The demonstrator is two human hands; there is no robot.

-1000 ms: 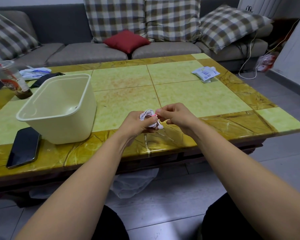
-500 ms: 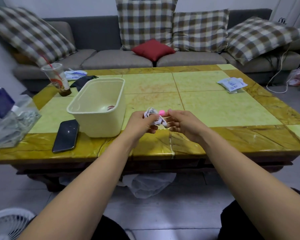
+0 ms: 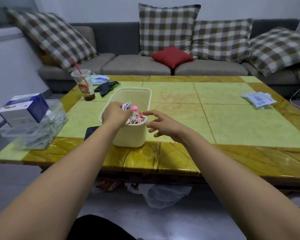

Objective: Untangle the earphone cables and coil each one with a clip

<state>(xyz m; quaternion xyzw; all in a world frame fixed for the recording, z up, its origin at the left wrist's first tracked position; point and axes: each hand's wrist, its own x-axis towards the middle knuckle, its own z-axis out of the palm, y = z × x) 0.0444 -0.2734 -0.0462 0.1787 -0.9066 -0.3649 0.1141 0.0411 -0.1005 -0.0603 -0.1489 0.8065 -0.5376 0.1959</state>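
Observation:
My left hand (image 3: 115, 114) grips a coiled white earphone cable (image 3: 126, 106) with a pink clip (image 3: 135, 107) on it, held over the near end of the cream plastic bin (image 3: 133, 135). Inside the bin lie more coiled cables with pink clips (image 3: 139, 118). My right hand (image 3: 160, 122) hovers just right of the bin's near rim, fingers spread and holding nothing. The bin stands on the yellow-green tiled table (image 3: 232, 122).
A black phone (image 3: 91, 133) lies left of the bin, partly behind my left forearm. A clear box with a blue-white carton (image 3: 27, 111) sits at the left edge. A drink cup (image 3: 84, 85), dark cloth (image 3: 106, 87) and paper packets (image 3: 258, 99) also lie on the table.
My left hand carried the clipped coil left from the table's front to above the bin. My right hand let go of it and opened. The camera view turned left.

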